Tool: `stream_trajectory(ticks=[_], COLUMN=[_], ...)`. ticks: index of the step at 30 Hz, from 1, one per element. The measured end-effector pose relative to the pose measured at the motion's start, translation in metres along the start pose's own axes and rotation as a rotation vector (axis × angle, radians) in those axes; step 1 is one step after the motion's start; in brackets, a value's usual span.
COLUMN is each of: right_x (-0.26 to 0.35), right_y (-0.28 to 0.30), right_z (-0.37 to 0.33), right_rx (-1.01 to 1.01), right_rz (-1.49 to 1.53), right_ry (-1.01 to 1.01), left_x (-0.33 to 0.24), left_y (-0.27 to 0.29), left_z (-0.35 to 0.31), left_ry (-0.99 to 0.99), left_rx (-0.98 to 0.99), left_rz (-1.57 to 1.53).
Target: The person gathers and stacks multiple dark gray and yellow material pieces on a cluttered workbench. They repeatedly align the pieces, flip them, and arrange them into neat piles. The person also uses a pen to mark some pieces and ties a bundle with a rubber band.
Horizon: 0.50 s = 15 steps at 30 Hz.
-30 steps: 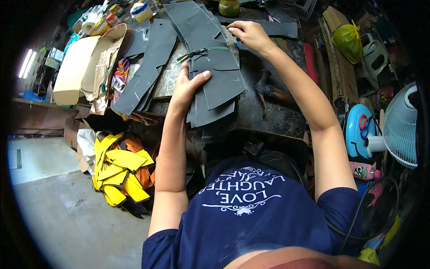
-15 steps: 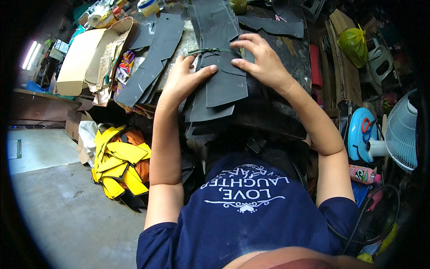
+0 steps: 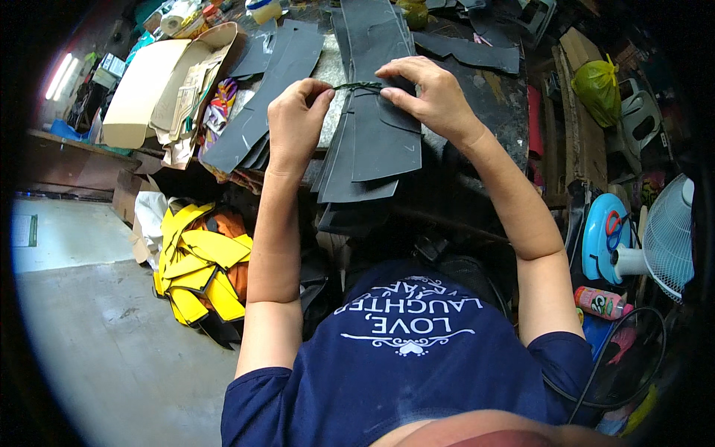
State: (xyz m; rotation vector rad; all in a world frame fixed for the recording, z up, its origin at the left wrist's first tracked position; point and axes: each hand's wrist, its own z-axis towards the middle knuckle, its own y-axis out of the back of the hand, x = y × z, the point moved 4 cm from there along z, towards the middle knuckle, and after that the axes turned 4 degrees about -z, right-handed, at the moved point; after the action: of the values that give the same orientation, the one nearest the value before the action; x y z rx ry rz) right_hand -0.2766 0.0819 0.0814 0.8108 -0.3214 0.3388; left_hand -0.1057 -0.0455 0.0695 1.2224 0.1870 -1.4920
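Note:
A dark, thin twisted cord (image 3: 357, 86) lies across a stack of long black sheet pieces (image 3: 383, 149) on the table. My left hand (image 3: 296, 123) pinches the cord's left end between thumb and fingertips, just beyond the stack's left edge. My right hand (image 3: 436, 97) is over the right side of the stack, its thumb by the cord and its index finger stretched out, with a gap between the two. A loose curve of cord hangs below it over the top sheet. What lies under my right palm is hidden.
More black cut sheets (image 3: 261, 104) lie to the left, beside an open cardboard folder (image 3: 145, 93) with papers. A pile of yellow pieces (image 3: 201, 261) sits below the table at left. A white fan (image 3: 666, 238) and a pink bottle (image 3: 599, 302) stand at right.
My left hand has gone from spread fingers on the stack to a pinch on the cord's end, drawn left. The right hand stays near the cord. The view has shifted slightly.

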Motion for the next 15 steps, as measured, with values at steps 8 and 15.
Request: stream_trajectory(ticks=[8, 15], right_x=[0.009, -0.016], right_y=[-0.019, -0.03], right_z=[0.017, 0.019], right_rx=[0.054, 0.019], right_rz=[-0.219, 0.142], right_ry=[0.07, -0.191], left_x=[-0.024, 0.0], left_y=[-0.005, -0.023], left_z=[-0.004, 0.003], left_ry=[-0.074, 0.066], left_rx=[-0.018, 0.048], left_rz=[-0.368, -0.397])
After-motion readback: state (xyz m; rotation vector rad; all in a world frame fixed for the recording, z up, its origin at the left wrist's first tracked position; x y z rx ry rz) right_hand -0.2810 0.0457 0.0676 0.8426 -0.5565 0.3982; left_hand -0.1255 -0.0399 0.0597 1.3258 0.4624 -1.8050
